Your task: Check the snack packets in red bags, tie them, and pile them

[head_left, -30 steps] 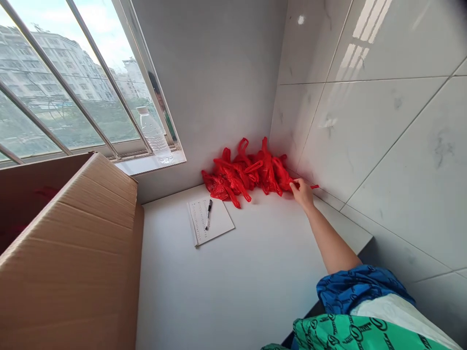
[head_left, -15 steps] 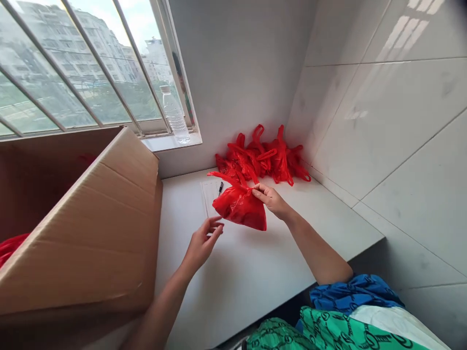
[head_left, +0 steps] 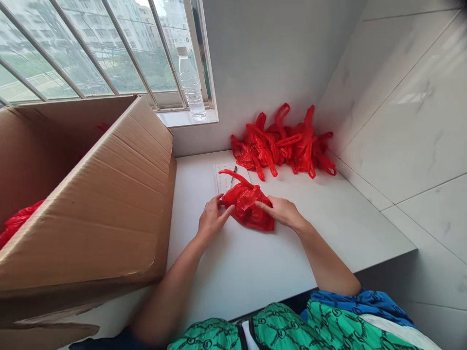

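Observation:
A red plastic bag with a bulging lower part is at the middle of the white table, one handle sticking up to the left. My right hand grips its right side, thumb across the front and fingers partly hidden behind. At the bag's left edge is my left hand, thumb and fingers apart, the tips against or very close to the plastic. What the bag contains is hidden. Just behind it lie a printed paper sheet and a black pen, both partly covered by the bag.
Several tied red bags are piled against the back wall. A large open cardboard box with red plastic inside stands at the left. A clear water bottle stands on the sill of the barred window. The white table meets a tiled wall at right.
The red bag has come down and slightly right, toward the table. My right hand has shifted from its knotted top to its side, and my left hand has closed in on its left edge.

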Action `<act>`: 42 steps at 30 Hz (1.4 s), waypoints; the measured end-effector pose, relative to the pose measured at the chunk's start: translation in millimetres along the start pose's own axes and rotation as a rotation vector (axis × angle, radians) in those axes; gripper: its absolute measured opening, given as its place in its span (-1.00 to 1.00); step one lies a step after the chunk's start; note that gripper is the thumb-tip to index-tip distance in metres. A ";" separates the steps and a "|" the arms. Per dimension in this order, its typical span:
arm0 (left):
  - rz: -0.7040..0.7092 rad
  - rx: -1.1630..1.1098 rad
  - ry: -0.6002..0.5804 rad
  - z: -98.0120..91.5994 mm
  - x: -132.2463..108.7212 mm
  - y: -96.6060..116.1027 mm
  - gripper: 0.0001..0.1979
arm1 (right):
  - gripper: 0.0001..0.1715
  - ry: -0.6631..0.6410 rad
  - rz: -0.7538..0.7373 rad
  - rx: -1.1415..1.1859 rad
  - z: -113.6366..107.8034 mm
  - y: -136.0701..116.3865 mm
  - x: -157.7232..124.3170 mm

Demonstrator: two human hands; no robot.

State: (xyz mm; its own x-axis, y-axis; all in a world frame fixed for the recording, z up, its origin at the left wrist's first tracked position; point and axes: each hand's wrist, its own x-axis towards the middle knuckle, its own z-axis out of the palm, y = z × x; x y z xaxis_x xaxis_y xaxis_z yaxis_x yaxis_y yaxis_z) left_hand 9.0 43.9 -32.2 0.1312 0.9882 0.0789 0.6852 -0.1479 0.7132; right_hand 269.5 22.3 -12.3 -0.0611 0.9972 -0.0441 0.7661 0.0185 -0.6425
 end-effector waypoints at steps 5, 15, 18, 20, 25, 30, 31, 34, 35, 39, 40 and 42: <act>-0.025 -0.094 -0.102 1.8 -7.0 1.0 -0.48 | -0.59 -0.219 -0.140 0.386 15.2 -5.9 1.5; -0.249 -0.770 -0.218 0.9 -10.6 10.0 -0.30 | -0.52 -0.322 0.022 1.060 25.9 -15.1 7.3; -0.324 -0.893 -0.273 -2.8 -10.9 14.5 -0.35 | -0.52 -0.307 0.054 1.110 25.6 -17.9 6.8; -0.357 -0.950 -0.314 -5.6 -10.4 15.1 -0.48 | -0.52 -0.268 0.065 1.111 25.3 -17.7 7.7; -0.409 -1.039 -0.273 -8.9 -10.2 12.0 -0.68 | -0.53 -0.190 0.037 1.113 24.2 -14.6 10.0; -0.385 -1.058 -0.231 -9.9 -11.0 9.1 -0.68 | -0.55 -0.184 0.050 1.114 23.9 -12.5 9.2; -0.370 -1.046 -0.234 -10.0 -11.1 8.4 -0.67 | -0.55 -0.185 0.053 1.108 24.0 -12.3 8.9; -0.327 -1.027 -0.230 -9.9 -11.5 6.2 -0.64 | -0.51 -0.181 0.053 1.082 24.7 -12.1 7.8; -0.318 -1.027 -0.227 -9.8 -11.7 5.8 -0.64 | -0.51 -0.179 0.053 1.074 25.0 -12.1 7.5; -0.307 -1.061 -0.223 -10.7 -12.7 7.6 -0.65 | -0.51 -0.191 0.064 1.062 26.5 -12.4 6.7; -0.308 -1.077 -0.222 -11.3 -12.8 8.5 -0.66 | -0.52 -0.196 0.066 1.061 26.8 -12.5 6.7; -0.306 -1.103 -0.212 -12.3 -12.9 10.0 -0.66 | -0.54 -0.201 0.063 1.061 27.7 -12.4 6.7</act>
State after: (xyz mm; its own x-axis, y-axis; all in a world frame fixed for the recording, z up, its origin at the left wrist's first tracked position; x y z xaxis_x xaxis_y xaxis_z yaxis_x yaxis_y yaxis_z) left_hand 5.3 30.2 -17.4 0.2569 0.9347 -0.2455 -0.2729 0.3138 0.9094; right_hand 241.8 26.8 -25.8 -0.2183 0.9622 -0.1631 -0.1674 -0.2016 -0.9651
